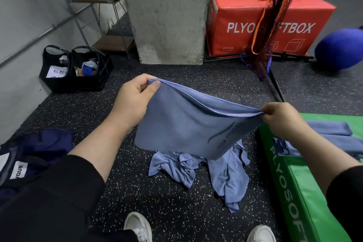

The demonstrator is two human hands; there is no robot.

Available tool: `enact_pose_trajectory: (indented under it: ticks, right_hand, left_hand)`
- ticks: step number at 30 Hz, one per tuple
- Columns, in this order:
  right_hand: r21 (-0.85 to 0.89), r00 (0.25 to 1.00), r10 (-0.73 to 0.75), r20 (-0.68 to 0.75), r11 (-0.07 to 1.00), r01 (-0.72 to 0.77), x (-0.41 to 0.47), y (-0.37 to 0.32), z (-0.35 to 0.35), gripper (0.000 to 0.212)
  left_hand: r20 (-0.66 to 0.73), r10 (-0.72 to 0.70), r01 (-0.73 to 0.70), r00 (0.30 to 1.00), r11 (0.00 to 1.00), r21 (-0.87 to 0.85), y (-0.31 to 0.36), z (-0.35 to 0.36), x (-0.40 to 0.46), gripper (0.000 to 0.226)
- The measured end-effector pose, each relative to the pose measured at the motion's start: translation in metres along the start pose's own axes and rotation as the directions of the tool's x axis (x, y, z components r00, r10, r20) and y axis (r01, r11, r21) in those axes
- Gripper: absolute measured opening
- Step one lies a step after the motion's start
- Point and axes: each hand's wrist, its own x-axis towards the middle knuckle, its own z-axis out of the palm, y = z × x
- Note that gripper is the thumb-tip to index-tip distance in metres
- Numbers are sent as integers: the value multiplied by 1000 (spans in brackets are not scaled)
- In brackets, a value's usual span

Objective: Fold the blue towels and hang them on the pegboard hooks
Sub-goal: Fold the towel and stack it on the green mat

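Both forearms are bare from wrist to past mid-forearm, where black sleeves (pixel 86 173) begin; the cuffs sit loose and wide, without visible markings. The left hand (pixel 133 102) and right hand (pixel 282 120) wear no gloves, rings or watch that can be seen. The left thumbnail is short and plain. At the bottom edge two white shoes (pixel 138 226) show, the left one with white laces and a grey-white rounded toe.
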Motion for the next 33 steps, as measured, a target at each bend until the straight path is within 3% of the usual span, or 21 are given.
enact_pose_trajectory:
  ticks: [4, 8, 10, 13, 16, 20, 23, 27, 30, 33]
  right_hand:
    - [-39, 981, -29, 190, 999, 37, -5, -11, 9, 43]
    - [146, 908, -346, 235, 936, 319, -30, -58, 15, 67]
    - [274, 858, -468, 210, 871, 408, -43, -85, 20, 63]
    - [421, 819, -556, 143, 783, 458, -52, -114, 30, 35]
    - [458, 814, -572, 98, 752, 473, -51, -128, 35, 9]
    - [431, 803, -580, 136, 765, 479, -48, -134, 34, 29]
    - [425, 797, -587, 144, 764, 486, -48, -133, 31, 24]
    - [491, 843, -536, 38, 745, 451, -47, -129, 25, 20]
    - [529, 868, -497, -9, 734, 426, -44, -123, 18, 22]
    - [574, 891, -451, -49, 717, 395, -42, -116, 10, 18]
  left_hand:
    - [158, 74, -91, 985, 991, 101, 10, 18, 0, 13]
    - [323, 92, -176, 942, 954, 243, 15, 40, -4, 14]
    - [372, 85, -193, 924, 945, 264, 16, 45, -5, 11]
    - [382, 40, -150, 923, 953, 262, 19, 47, -5, 10]
    - [381, 14, -81, 925, 984, 159, 18, 46, -7, 18]
    - [368, -16, -22, 930, 995, 101, 11, 40, -9, 21]
    - [396, -70, 48, 916, 997, 67, 9, 38, -11, 18]
    - [527, -243, 276, 815, 961, 16, 3, 38, -20, 38]
    - [609, -316, 315, 727, 942, 112, -11, 42, -31, 35]
    - [609, -360, 152, 706, 918, 367, -25, 48, -38, 13]
